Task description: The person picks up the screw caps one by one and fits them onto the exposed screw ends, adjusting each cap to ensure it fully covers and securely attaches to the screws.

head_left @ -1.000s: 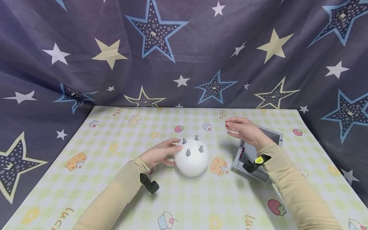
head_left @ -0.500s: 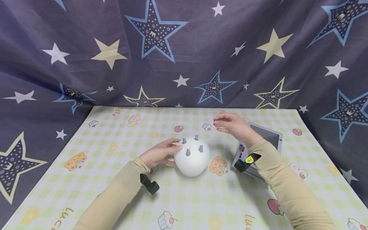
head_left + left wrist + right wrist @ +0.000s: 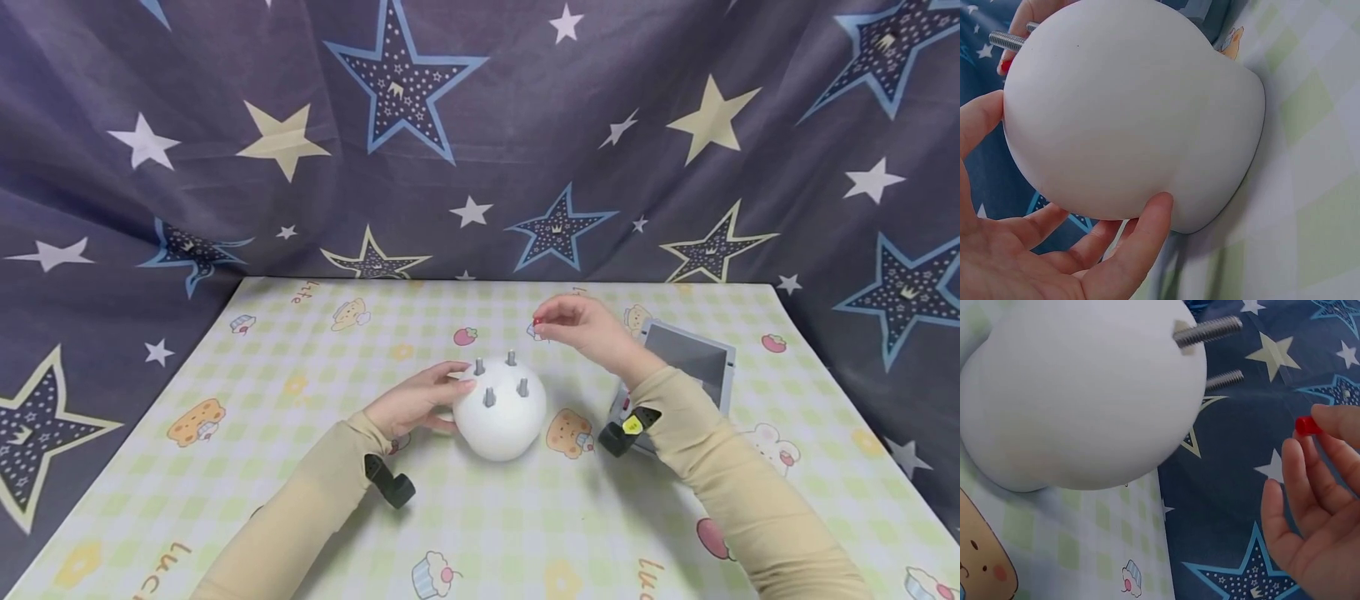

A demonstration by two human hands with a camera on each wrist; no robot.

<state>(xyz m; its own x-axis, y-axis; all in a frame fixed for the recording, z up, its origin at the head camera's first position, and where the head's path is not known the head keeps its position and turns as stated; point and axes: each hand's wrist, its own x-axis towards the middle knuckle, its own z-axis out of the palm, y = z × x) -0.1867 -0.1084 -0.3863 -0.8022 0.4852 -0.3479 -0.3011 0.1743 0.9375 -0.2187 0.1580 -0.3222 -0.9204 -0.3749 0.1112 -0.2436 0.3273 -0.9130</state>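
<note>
A white rounded body (image 3: 501,429) stands on the table, with several threaded metal bolts (image 3: 490,397) sticking up from its top. My left hand (image 3: 411,404) holds its left side, the thumb near the top and the fingers curved round below, as the left wrist view shows. My right hand (image 3: 585,329) is in the air to the right of and beyond the bolts, apart from them. Between its thumb and index finger it pinches a small red cap (image 3: 1305,425); the other fingers are loosely bent.
At the right, partly hidden by my right forearm, a grey box (image 3: 731,371) stands on the table, with dark red pieces (image 3: 626,402) at its left side. A checked cloth (image 3: 315,508) covers the table. A dark star-patterned curtain (image 3: 525,150) hangs behind.
My right hand has moved left with the red cap, away from the grey box and closer to the bolts. My left hand and the white body have stayed in place.
</note>
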